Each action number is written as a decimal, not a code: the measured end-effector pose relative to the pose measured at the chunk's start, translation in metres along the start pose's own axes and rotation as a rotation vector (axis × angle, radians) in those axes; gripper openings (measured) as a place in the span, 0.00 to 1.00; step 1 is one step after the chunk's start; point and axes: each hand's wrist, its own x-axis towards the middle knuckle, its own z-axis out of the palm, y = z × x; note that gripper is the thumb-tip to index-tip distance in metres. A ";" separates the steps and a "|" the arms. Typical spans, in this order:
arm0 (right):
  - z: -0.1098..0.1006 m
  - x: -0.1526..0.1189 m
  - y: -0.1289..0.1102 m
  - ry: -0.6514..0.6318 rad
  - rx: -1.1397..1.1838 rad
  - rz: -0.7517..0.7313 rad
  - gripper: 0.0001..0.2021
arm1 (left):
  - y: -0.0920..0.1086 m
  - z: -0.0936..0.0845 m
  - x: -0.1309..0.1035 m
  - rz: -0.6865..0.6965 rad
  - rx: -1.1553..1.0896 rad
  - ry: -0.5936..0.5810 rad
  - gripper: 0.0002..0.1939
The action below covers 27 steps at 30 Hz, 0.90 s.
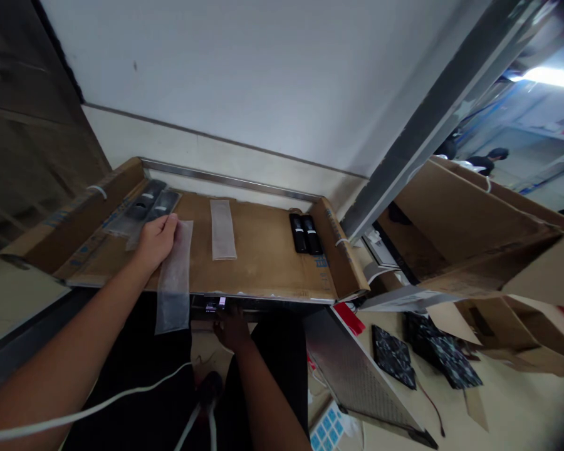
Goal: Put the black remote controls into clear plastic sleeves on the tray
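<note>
My left hand point(158, 240) is closed at the upper end of a long translucent plastic sleeve point(173, 291), which hangs past the front edge of the cardboard-lined tray. Just beyond that hand lie two black, oblong devices with white labels point(162, 204) in clear sleeves, overlapping each other. Below the tray's front edge, my right hand point(234, 329) has its fingers curled at a dark, oblong device point(207, 305) with a bright white patch. Shadow hides much of that grip. A second flat sleeve point(223, 230) lies mid-tray.
Two bare black devices point(305, 233) lie side by side at the right of the cardboard tray point(263, 266). Large cardboard boxes point(470, 225) stand to the right. A metal panel point(357, 369) leans below. A white cable point(136, 391) crosses my left arm.
</note>
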 end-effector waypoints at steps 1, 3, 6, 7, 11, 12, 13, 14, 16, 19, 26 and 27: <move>0.000 0.000 0.000 -0.003 0.005 0.017 0.22 | -0.001 0.000 0.000 -0.002 -0.006 -0.008 0.22; 0.000 0.000 0.000 -0.009 0.014 0.034 0.22 | -0.002 0.000 0.001 -0.005 -0.019 -0.015 0.22; 0.001 0.001 0.000 -0.014 0.002 0.018 0.21 | -0.001 0.000 0.000 -0.007 -0.008 -0.001 0.21; 0.001 0.001 0.000 -0.014 -0.004 0.015 0.21 | 0.001 0.000 0.000 -0.007 -0.002 0.005 0.21; 0.003 0.002 0.001 0.005 -0.008 -0.014 0.23 | 0.003 0.000 -0.001 -0.012 -0.011 0.007 0.21; 0.004 0.002 0.002 0.014 -0.005 -0.018 0.24 | 0.003 0.000 -0.001 -0.012 -0.016 0.000 0.21; 0.004 0.002 0.002 0.024 -0.002 -0.018 0.25 | 0.002 0.000 -0.001 -0.011 -0.022 -0.009 0.22; 0.005 0.002 0.002 0.033 -0.001 -0.014 0.26 | 0.001 0.000 -0.001 -0.011 -0.028 -0.016 0.22; 0.005 0.002 0.002 0.048 -0.001 -0.002 0.28 | -0.001 0.000 0.000 -0.017 -0.038 -0.021 0.22; 0.005 0.002 0.001 0.057 -0.008 0.001 0.28 | -0.003 0.001 0.001 -0.003 -0.022 0.002 0.22; 0.010 0.004 0.003 0.074 -0.020 0.006 0.30 | 0.000 0.000 0.000 -0.003 -0.007 -0.007 0.22; 0.012 0.004 0.003 0.080 -0.025 0.002 0.30 | 0.000 0.000 0.000 -0.006 -0.006 -0.002 0.22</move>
